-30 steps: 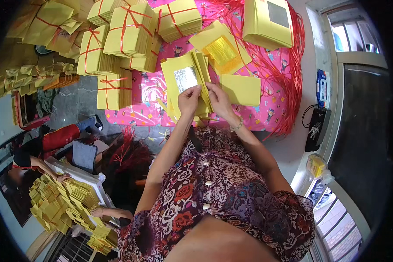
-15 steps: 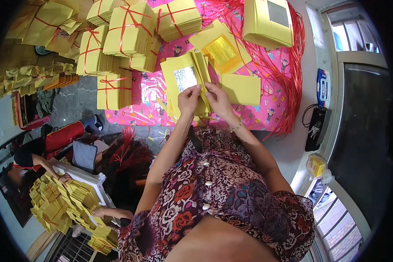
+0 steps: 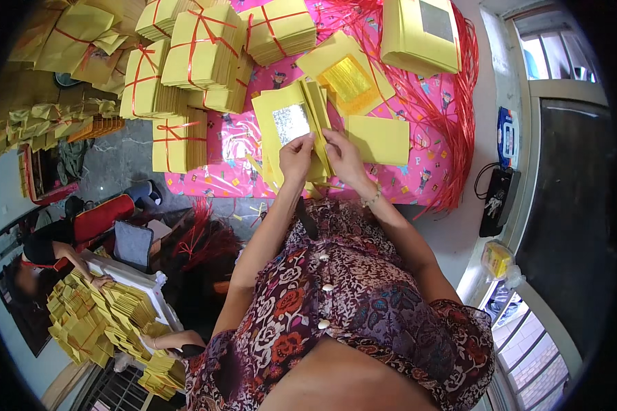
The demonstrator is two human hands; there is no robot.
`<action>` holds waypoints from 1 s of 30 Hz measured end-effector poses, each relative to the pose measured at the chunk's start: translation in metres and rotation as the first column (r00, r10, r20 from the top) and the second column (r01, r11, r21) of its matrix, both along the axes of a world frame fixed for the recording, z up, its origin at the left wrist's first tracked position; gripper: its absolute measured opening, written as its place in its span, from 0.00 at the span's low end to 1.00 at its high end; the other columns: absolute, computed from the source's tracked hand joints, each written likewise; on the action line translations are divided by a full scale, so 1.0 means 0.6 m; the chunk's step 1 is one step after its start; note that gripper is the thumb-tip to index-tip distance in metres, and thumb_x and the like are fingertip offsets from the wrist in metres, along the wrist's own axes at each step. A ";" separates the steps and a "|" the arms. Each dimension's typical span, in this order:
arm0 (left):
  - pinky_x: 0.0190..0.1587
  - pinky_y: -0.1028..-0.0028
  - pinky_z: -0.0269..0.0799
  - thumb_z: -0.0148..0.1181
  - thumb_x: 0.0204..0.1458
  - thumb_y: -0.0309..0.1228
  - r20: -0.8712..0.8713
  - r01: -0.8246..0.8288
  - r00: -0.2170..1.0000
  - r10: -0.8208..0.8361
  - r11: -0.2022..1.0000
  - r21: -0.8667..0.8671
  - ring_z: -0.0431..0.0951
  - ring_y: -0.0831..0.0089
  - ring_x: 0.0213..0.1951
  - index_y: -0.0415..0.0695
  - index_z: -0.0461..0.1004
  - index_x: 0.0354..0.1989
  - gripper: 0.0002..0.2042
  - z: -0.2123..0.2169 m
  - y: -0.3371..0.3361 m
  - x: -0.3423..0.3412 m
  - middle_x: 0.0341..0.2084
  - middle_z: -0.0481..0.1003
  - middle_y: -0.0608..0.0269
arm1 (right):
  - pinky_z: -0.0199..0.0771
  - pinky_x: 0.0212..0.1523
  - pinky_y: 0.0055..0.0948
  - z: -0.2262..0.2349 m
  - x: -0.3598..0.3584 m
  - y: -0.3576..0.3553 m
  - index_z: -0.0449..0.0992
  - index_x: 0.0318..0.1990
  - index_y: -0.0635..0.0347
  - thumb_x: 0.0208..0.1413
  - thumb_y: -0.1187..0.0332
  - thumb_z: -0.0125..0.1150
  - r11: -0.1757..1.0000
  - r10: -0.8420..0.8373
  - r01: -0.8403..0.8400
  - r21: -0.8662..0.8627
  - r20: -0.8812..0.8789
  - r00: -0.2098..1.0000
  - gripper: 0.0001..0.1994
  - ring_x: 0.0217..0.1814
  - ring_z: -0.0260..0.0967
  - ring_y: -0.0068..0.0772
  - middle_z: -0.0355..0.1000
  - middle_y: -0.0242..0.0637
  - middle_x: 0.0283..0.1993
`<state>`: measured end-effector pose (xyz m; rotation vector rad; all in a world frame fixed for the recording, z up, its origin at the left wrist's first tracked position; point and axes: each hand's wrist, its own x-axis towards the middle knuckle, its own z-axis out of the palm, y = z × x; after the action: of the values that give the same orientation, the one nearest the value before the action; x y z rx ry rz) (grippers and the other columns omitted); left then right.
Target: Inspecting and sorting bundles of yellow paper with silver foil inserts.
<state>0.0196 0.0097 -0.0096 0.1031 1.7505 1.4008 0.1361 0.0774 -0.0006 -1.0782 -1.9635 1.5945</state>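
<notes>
On the tabletop (image 3: pixel 232 159), the yellow paper stack (image 3: pixel 286 122) runs lengthwise away from the body, under the left hand (image 3: pixel 297 159). The right hand (image 3: pixel 345 157) meets its right edge; whether either's fingers grip paper, I cannot tell.

wide head-worn fisheye, looking down, near

I have a way in left of the left hand (image 3: pixel 297 159), over bare pink tablecloth (image 3: pixel 232 144) between the silver-foil papers (image 3: pixel 292 123) and the ribbon-tied paper bundles (image 3: pixel 173 145), which wall off the side beyond. Just right of the right hand (image 3: pixel 345 159), plain yellow sheets (image 3: pixel 384 141) crowd me; past them I get a narrow strip before the hanging red ribbons (image 3: pixel 463 123). Straight ahead, a gold-foil sheet (image 3: pixel 347 78) blocks any low pass.
</notes>
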 end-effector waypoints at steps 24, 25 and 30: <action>0.30 0.83 0.66 0.61 0.54 0.40 0.010 0.026 1.000 -0.026 1.000 0.003 0.70 0.85 0.26 0.38 0.80 0.36 0.15 -0.013 -0.004 -0.001 0.24 0.77 0.70 | 0.71 0.49 0.26 0.011 -0.003 -0.001 0.68 0.55 0.67 0.57 0.75 0.52 0.997 -0.023 0.022 -0.078 -0.008 1.000 0.18 0.49 0.70 0.29 0.71 0.41 0.49; 0.30 0.83 0.66 0.61 0.54 0.40 0.010 0.026 1.000 -0.026 1.000 0.002 0.70 0.85 0.26 0.38 0.80 0.36 0.15 -0.014 -0.005 -0.002 0.24 0.77 0.70 | 0.71 0.49 0.26 0.013 -0.003 0.000 0.68 0.55 0.67 0.57 0.75 0.53 0.998 -0.013 0.013 -0.064 -0.003 1.000 0.18 0.49 0.70 0.29 0.71 0.41 0.49; 0.31 0.83 0.67 0.61 0.54 0.39 0.006 0.017 1.000 -0.017 1.000 -0.017 0.71 0.85 0.26 0.38 0.80 0.37 0.14 -0.009 -0.003 0.000 0.24 0.77 0.70 | 0.71 0.50 0.27 0.014 -0.001 0.002 0.68 0.56 0.67 0.57 0.74 0.54 0.998 0.005 -0.004 -0.066 0.011 1.000 0.18 0.50 0.69 0.30 0.71 0.42 0.50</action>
<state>0.0198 0.0080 -0.0153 0.1051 1.7525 1.3724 0.1352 0.0784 0.0076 -1.1109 -1.9339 1.6702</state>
